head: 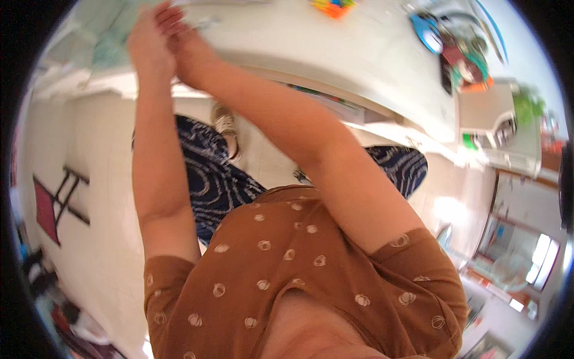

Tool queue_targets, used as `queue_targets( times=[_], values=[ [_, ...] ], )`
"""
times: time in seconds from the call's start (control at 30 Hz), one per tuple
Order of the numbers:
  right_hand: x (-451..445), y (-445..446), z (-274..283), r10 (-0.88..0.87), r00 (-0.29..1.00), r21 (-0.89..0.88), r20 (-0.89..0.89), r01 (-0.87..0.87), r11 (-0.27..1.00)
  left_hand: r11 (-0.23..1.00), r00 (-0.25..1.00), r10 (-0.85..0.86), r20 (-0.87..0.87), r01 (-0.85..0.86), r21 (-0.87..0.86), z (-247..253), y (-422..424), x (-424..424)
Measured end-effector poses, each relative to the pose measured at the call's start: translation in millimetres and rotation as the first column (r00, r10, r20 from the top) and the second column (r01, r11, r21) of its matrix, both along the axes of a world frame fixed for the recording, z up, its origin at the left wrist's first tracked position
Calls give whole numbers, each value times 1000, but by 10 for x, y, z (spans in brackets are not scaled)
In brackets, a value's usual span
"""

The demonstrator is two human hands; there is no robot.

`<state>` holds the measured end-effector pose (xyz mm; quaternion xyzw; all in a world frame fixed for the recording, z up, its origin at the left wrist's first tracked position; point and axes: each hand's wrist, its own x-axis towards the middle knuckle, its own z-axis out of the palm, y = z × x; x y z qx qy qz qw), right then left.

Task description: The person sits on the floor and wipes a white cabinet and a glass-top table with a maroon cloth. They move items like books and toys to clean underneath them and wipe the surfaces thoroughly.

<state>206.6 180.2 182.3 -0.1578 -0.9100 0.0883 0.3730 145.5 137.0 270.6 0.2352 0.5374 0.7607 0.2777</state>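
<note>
My left hand (150,47) and my right hand (190,58) meet above the left part of a white table (314,45), close to its front edge. Their fingers overlap at the top of the view and are blurred. Whether anything sits between them is hidden. A small whitish, see-through item (207,22) shows just right of the fingers, too blurred to name. To the left of my hands, a pale green surface (107,45) covers that end.
Farther along the table is a small orange multicoloured object (334,8). A blue-rimmed oval item (426,33) lies among clutter at the right. An open drawer or shelf (327,98) runs under the tabletop. A dark red-topped stool (47,211) stands on the floor at left.
</note>
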Motion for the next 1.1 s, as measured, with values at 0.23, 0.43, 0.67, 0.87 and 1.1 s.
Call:
queue_targets(
  times=[0.23, 0.43, 0.67, 0.87, 1.1],
  values=[
    [442, -163, 260, -81, 987, 252, 137, 44, 967, 1000, 989, -15, -147, 18, 18, 113, -64, 218],
    [1743, -90, 407, -215, 969, 296, 122, 171, 940, 985, 930, -174, -323, 160, -71, 77, 22, 508],
    [3515, 3, 711, -517, 851, 81, 93, 512, 855, 966, 329, -251, -910, 143, -215, -38, 55, 958],
    [5192, 434, 469, -803, 594, 122, -41, 801, 586, 964, -100, -251, -963, 59, -258, -267, 252, 1233],
    [6577, 801, 253, -971, 237, 30, -39, 971, 236, 967, -228, -245, -942, -125, -221, -334, 252, 1302]
  ],
)
